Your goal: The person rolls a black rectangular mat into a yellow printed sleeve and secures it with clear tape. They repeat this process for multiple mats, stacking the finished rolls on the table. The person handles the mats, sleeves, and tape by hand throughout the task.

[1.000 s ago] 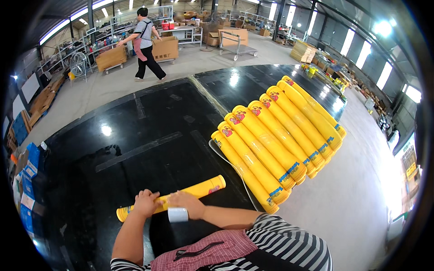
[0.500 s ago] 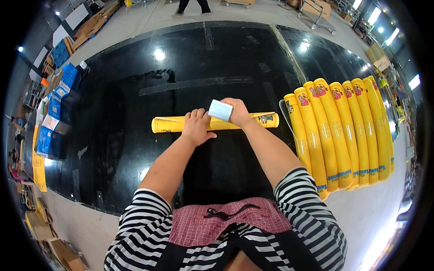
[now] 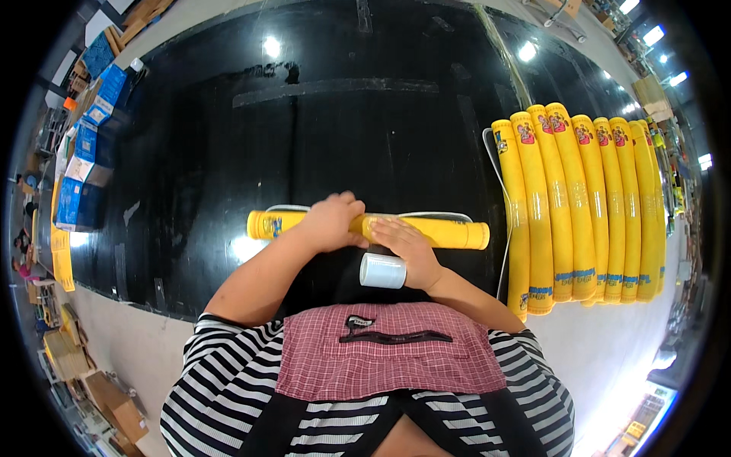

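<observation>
A rolled yellow printed mat (image 3: 449, 232) lies crosswise on the black table in front of me. My left hand (image 3: 329, 223) is closed round its middle, left of centre. My right hand (image 3: 409, 245) presses its fingers onto the mat just beside the left one. A pale roll of tape (image 3: 383, 271) sits at the thumb side of my right hand, on the near side of the mat; the grip on it is partly hidden. A white cord (image 3: 442, 214) loops out along the mat's far side.
To the right, several finished yellow rolls (image 3: 560, 209) lie side by side, a white cord beside the leftmost. Blue boxes (image 3: 82, 152) stand along the left table edge, near flat yellow pieces (image 3: 61, 259). Tape strips mark the black tabletop (image 3: 190, 152).
The rolled mat has come closer to me and has turned, its cord now on the far side. My right hand brought the tape from over the mat to its near side.
</observation>
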Demonstrator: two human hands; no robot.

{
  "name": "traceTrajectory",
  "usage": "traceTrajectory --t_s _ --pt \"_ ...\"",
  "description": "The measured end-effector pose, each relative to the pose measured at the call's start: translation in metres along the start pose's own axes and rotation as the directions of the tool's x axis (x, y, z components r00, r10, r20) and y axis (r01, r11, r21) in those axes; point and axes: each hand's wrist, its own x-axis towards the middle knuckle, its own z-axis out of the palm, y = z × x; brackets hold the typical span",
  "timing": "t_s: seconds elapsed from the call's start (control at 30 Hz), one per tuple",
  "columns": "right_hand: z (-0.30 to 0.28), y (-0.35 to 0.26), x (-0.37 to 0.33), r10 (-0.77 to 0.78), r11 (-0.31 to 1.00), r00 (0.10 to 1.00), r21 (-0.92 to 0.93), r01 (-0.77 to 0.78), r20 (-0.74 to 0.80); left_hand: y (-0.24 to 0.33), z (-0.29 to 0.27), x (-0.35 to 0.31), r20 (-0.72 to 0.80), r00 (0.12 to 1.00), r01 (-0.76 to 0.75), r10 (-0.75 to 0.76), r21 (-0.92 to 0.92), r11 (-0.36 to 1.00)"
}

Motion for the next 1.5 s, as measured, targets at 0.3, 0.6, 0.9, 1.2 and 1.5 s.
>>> traceTrajectory --t_s 0.3,0.6,0.9,1.2,1.5 --pt "0.006 0.07 0.055 0.345 0.918 0.935 0.24 -0.317 -0.086 -0.021 0.015 0.038 -0.664 0.744 -0.057 0.075 0.048 0.997" --pt "-0.015 0.111 0.126 0.486 0.756 0.871 0.535 -0.377 -0.072 -0.042 0.026 0.062 -0.49 0.862 0.054 0.129 0.341 0.938" --pt "0.002 0.114 0.099 -0.02 0.975 0.989 -0.222 -0.014 -0.149 -0.043 -0.043 0.121 -0.187 0.98 0.125 -0.072 0.291 0.949" --pt "-0.024 -0.017 -0.008 0.429 0.693 0.831 0.461 -0.554 0.353 -0.037 -0.053 0.126 -0.169 0.974 0.168 -0.148 0.107 0.98" --pt "-0.094 -0.03 -0.051 0.885 0.455 0.389 -0.301 -0.838 0.257 0.087 -0.019 0.114 0.177 0.969 0.217 -0.171 -0.944 0.249"
